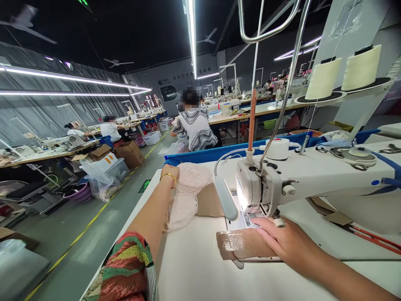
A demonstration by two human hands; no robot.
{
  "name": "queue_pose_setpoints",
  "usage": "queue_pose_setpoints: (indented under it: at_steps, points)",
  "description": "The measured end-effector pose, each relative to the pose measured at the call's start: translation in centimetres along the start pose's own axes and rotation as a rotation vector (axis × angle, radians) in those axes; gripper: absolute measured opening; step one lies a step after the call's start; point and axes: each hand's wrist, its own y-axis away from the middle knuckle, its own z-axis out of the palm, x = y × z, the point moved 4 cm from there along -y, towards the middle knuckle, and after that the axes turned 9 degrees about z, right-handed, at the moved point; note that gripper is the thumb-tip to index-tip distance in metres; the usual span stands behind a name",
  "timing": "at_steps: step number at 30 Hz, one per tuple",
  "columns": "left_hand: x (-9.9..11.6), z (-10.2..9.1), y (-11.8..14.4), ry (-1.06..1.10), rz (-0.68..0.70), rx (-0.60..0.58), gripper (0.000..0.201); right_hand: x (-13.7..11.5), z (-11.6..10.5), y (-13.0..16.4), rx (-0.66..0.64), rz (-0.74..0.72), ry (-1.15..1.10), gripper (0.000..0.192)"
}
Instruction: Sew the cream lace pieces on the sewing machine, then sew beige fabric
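Pale pink lace cups (184,205) lie on the white sewing table, left of the sewing machine head (257,184). At their far left edge, my left hand (170,172) is closed on the lace; its fingertips are hidden. My right hand (280,238) rests by the needle plate with fingers stretched out, the foremost reaching the presser foot (249,219). Nothing shows in its grasp. Beneath that hand runs a strip of brown cardboard covered with shiny tape (239,244). Another brown cardboard piece (211,200) lies between the lace and the machine.
Two cream thread cones (324,78) stand on a rack at the right. A grey lamp arm (226,198) hangs beside the needle area. Red-handled scissors or a similar tool (376,238) lie at the right. A blue cloth trough (200,152) borders the table's far edge; a co-worker (196,125) sits beyond.
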Motion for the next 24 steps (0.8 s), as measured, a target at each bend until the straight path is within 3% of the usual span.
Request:
queue_pose_setpoints:
  at_steps: [3, 6, 10, 13, 15, 19, 24]
  points:
    - [0.4, -1.7, 0.1, -0.268, 0.056, 0.005, 0.037, -0.1, -0.2, 0.0, 0.009, -0.004, 0.000, 0.038]
    - [0.7, -3.1, 2.1, -0.463, 0.182, -0.070, 0.033, 0.1, -0.2, 0.0, 0.009, -0.005, -0.017, 0.037]
    - [-0.1, -4.8, 7.7, -0.613, 0.341, -0.396, 0.017, 0.6, 0.5, 0.1, 0.002, 0.001, -0.057, 0.035]
    - [-1.3, -6.2, 12.3, -0.690, 0.424, -0.622, 0.039, 1.0, 1.0, 0.1, -0.005, 0.008, -0.048, 0.035]
    - [-2.2, -7.0, 14.3, -0.739, 0.468, -0.686, 0.051, 1.2, 1.2, 0.2, -0.005, 0.011, -0.045, 0.036]
    - [-3.3, -8.0, 15.4, -0.809, 0.530, -0.659, 0.016, 1.4, 1.5, 0.5, -0.008, 0.022, -0.066, 0.035]
    - [-2.4, -9.6, 13.6, -0.841, 0.545, -0.503, 0.017, 1.9, 2.2, 0.7, -0.010, 0.047, -0.117, 0.035]
